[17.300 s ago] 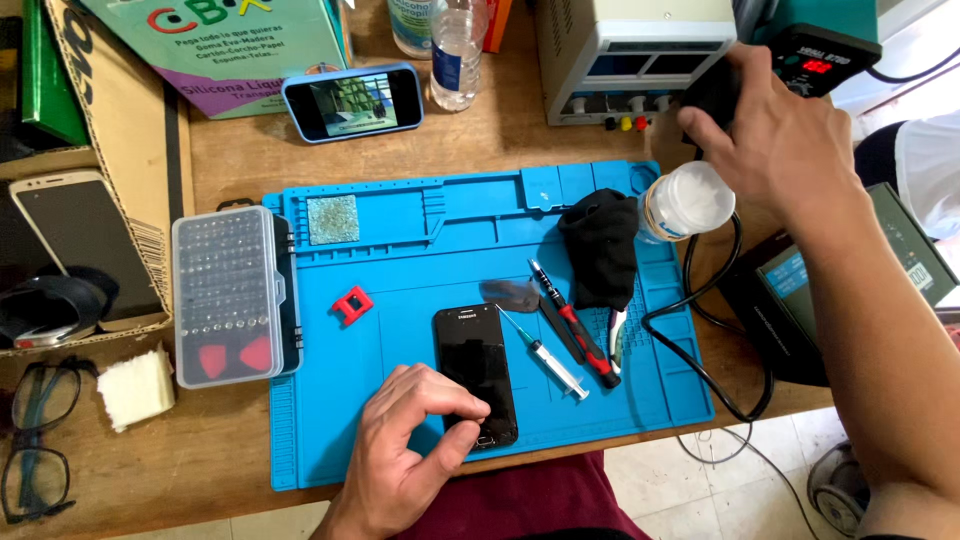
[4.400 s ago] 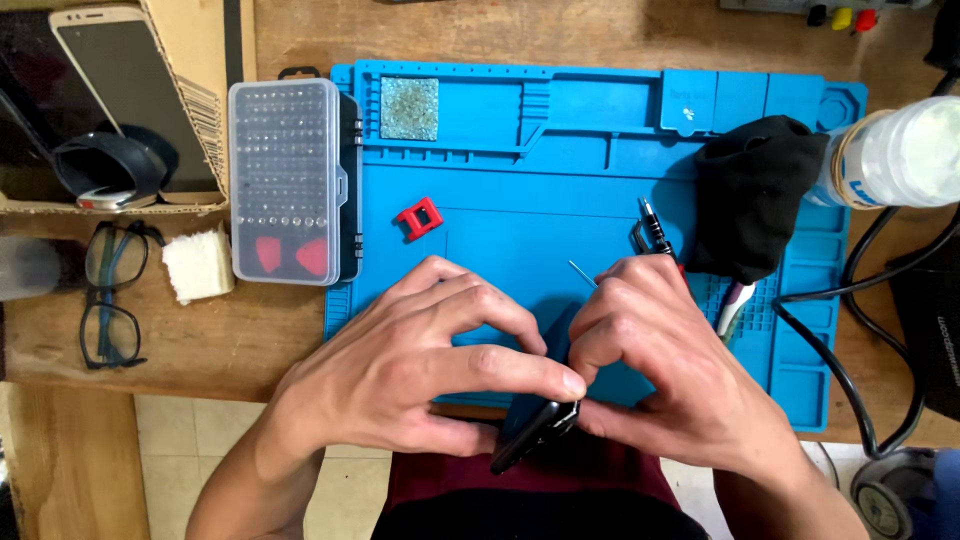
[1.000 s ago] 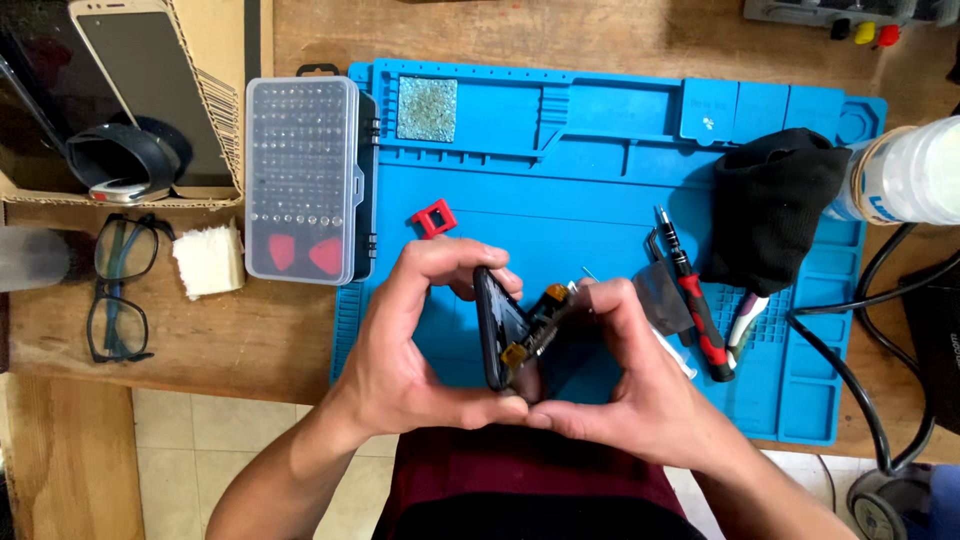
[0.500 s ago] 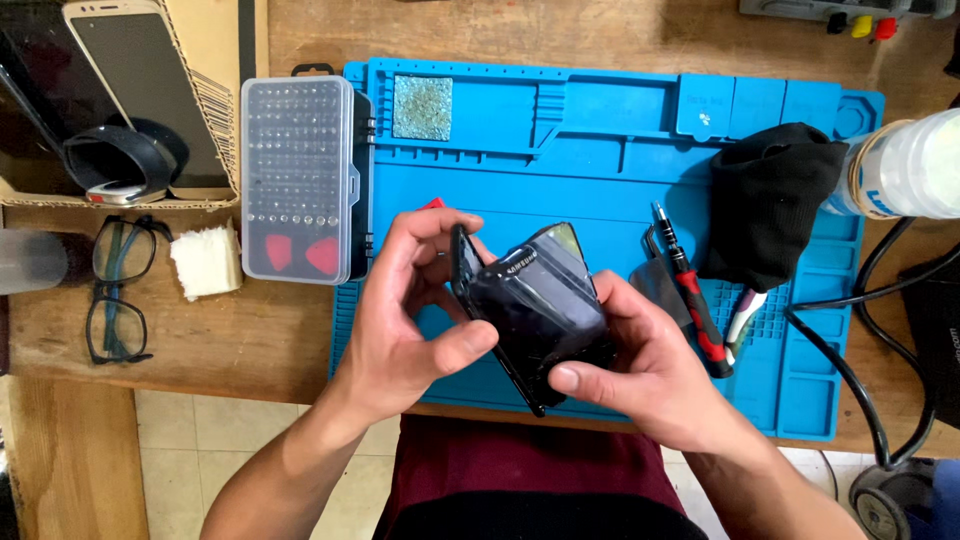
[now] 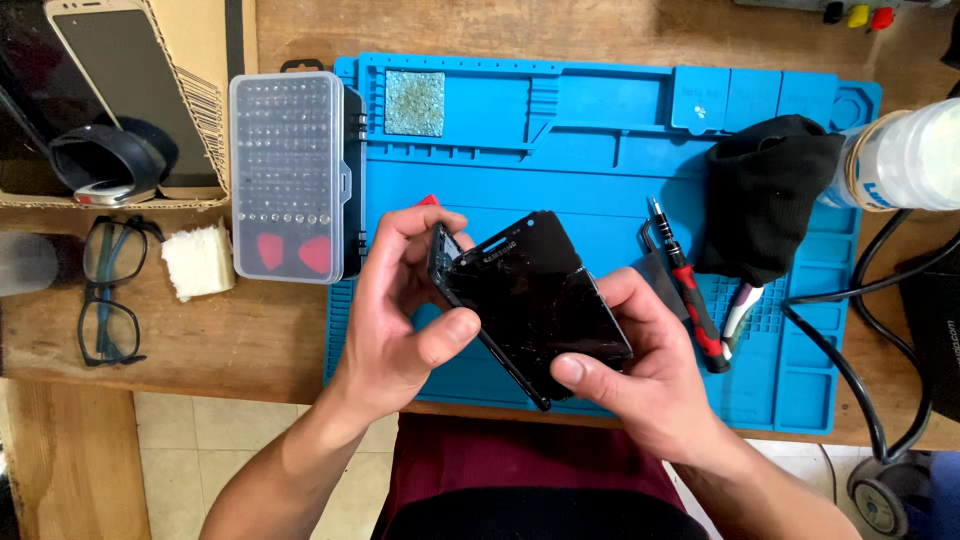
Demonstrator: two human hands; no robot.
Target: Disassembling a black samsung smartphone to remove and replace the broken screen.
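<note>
Head view count: one black phone [image 5: 535, 300] at frame centre, one bit case [image 5: 290, 175], one red screwdriver [image 5: 692, 300], one pair of glasses [image 5: 108, 290].
Left hand [image 5: 400, 320]: fingers curled, thumb pressed on the glass.
Right hand [image 5: 640, 370]: cupped beneath, thumb clamping the lower edge.
Change: phone's screen had turned flatter toward the camera over the blue mat [image 5: 600, 110].

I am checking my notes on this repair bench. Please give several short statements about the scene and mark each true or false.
1. Both hands, left hand and right hand, hold the black phone. True.
2. The phone lies flat on the blue mat. False: it is held tilted above the mat.
3. The red-handled screwdriver is in the right hand. False: it lies on the mat.
4. The eyeglasses lie on the wooden table, left of the clear bit case. True.
</note>
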